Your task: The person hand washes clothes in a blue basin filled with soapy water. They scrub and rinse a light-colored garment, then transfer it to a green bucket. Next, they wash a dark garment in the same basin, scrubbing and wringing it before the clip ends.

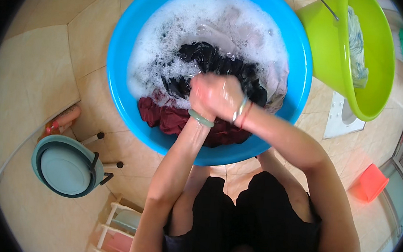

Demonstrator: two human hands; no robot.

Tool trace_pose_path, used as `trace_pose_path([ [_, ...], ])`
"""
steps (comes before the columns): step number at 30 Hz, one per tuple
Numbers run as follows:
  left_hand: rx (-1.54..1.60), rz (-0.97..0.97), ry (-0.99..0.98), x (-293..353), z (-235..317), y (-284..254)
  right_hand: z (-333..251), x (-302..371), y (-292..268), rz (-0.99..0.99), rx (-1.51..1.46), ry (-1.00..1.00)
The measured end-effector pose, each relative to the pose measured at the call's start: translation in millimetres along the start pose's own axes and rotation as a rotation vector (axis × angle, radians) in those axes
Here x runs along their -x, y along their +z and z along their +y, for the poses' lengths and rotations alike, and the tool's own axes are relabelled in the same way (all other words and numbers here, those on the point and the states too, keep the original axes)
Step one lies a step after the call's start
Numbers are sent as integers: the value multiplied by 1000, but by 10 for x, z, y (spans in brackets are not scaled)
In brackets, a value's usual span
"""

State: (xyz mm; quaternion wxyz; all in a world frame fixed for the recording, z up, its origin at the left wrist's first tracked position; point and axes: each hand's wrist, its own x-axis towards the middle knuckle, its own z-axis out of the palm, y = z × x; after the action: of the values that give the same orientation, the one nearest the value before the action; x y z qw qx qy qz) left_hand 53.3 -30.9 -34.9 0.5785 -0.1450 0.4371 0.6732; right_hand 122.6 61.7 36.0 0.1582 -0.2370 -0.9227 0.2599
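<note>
Seen from above, bare knees and dark shorts fill the lower edge, with a white rack (117, 228) on the tiled floor (30, 79) just to the left and a teal folding stool (66, 165) beside it. From there both forearms are stretched forward into a blue basin (120, 72) set on the floor. The left hand (204, 95) and the right hand (229, 97) are pressed together, both clenched tight on a bunched black garment (211, 60) — the fists closed around wet cloth, a green bangle (200, 119) on the left wrist and a thinner band on the right. The black garment is lifted partly out of the suds in the middle of the basin; a dark red garment (164, 118) lies sodden at the near rim, and pale cloth (218, 35) is sunk under thick foam farther back. By the look of it, washing is well under way but rinsing is not — everything in the basin is lathered. Beyond, to the right, a lime-green bucket (381, 69) holds a patterned cloth, well apart from the basin; an orange tub (371, 182) sits by the wall.
</note>
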Motion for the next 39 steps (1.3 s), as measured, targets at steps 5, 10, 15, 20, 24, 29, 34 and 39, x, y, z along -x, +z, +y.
trace_pose_path([
  [5, -94, 384, -125, -22, 72, 564, 638, -313, 192, -91, 153, 277],
  [10, 149, 67, -97, 63, 29, 203, -186, -2, -96, -65, 61, 9],
  [15, 88, -105, 107, -2, -117, -87, -139, 60, -30, -1, -47, -28],
  [20, -126, 401, -139, -1, 81, 602, 672, -300, 224, -53, 159, 298],
  [24, -24, 312, -92, -9, 72, 330, 177, -163, 76, -49, 56, 170],
  [29, 52, -167, 57, 211, 76, 350, -398, 268, -130, 54, -149, -67],
  [34, -116, 284, -127, 150, 248, 723, 725, -250, 68, 29, 73, 208],
  [39, -32, -47, -19, 28, 685, 849, 1053, -217, -68, 369, -434, 475],
])
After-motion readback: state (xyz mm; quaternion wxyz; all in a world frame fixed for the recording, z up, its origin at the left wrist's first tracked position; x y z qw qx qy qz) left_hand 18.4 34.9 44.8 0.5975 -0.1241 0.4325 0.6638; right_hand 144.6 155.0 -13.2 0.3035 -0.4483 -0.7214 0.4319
